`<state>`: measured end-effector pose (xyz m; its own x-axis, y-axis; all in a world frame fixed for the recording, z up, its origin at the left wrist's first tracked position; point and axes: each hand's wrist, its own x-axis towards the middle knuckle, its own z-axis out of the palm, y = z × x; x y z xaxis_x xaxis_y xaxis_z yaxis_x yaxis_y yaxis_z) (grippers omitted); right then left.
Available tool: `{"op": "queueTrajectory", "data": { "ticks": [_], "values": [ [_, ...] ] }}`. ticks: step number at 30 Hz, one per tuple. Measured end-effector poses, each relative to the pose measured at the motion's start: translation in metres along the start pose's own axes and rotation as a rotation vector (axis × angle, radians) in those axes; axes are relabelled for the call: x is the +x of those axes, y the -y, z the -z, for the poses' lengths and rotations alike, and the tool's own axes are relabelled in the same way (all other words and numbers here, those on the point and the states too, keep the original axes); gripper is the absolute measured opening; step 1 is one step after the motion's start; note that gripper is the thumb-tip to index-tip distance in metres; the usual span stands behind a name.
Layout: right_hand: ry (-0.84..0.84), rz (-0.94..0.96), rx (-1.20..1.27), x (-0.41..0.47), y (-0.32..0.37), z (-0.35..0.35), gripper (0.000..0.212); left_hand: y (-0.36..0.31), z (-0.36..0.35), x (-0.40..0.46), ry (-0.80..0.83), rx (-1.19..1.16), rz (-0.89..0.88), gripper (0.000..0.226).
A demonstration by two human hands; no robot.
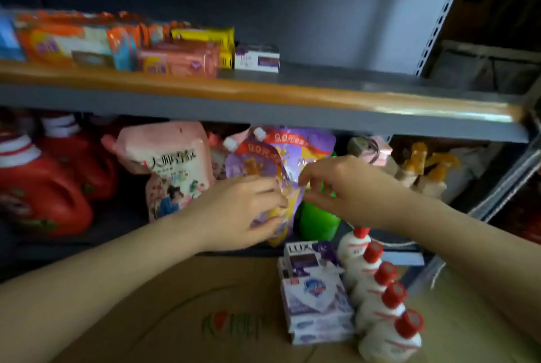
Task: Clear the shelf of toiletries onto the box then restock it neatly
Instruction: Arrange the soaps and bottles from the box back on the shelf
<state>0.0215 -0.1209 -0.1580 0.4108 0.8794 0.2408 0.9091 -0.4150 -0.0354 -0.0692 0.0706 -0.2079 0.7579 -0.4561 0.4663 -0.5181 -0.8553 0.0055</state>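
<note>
Now both hands' fingers pinch the purple pouch (275, 175) on the lower shelf (409, 128), left hand (243, 210), right hand (342, 187).

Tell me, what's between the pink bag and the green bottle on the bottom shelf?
Two purple spouted refill pouches stand between the pink bag and the green bottle, seen in the head view. The left hand grips the front pouch.

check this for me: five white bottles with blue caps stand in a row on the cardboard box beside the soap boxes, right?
Not quite: the head view shows the caps are red, not blue. The five white bottles do stand in a row on the cardboard box beside the soap boxes.
</note>
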Motion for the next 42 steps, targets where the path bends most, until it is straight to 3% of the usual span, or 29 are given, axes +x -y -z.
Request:
{"op": "queueTrajectory", "data": {
  "ticks": [4,6,12,15,19,21,24,27,29,32,35,42],
  "values": [
    [0.485,-0.071,-0.047,-0.038,0.001,-0.07,0.04,-0.006,-0.057,-0.033,0.201,-0.131,0.217,0.036],
    [0.603,-0.081,-0.075,-0.053,0.006,-0.099,0.051,-0.007,-0.074,-0.041,0.321,-0.128,0.308,0.036],
    [0.544,-0.096,-0.082,-0.072,0.01,-0.119,0.081,-0.015,-0.1,-0.05,0.446,-0.199,0.418,0.039],
    [0.519,-0.088,-0.076,-0.081,0.012,-0.119,0.085,-0.014,-0.111,-0.042,0.411,-0.273,0.486,0.047],
    [0.493,-0.071,-0.097,-0.085,0.013,-0.117,0.085,-0.017,-0.126,-0.021,0.339,-0.562,0.618,0.06],
    [0.488,-0.075,-0.127,-0.086,0.013,-0.119,0.086,-0.019,-0.134,-0.01,0.338,-0.622,0.598,0.058],
    [0.482,-0.107,-0.164,-0.09,0.011,-0.123,0.085,-0.02,-0.144,0.001,0.368,-0.591,0.544,0.054],
    [0.472,-0.132,-0.182,-0.093,0.01,-0.126,0.081,-0.017,-0.147,0.009,0.404,-0.468,0.554,0.073],
    [0.471,-0.121,-0.179,-0.094,0.011,-0.124,0.076,-0.016,-0.146,0.01,0.435,-0.349,0.504,0.064],
    [0.403,-0.113,-0.138,-0.091,0.011,-0.105,0.072,-0.009,-0.14,0.002,0.455,-0.22,0.439,0.055],
    [0.221,-0.17,-0.005,-0.085,0.007,-0.071,0.077,-0.001,-0.115,-0.012,0.391,-0.193,0.478,0.082],
    [-0.306,-0.197,0.251,-0.062,-0.004,0.011,0.074,-0.005,-0.012,-0.02,-0.046,-0.064,0.435,0.084]
  ]
}}
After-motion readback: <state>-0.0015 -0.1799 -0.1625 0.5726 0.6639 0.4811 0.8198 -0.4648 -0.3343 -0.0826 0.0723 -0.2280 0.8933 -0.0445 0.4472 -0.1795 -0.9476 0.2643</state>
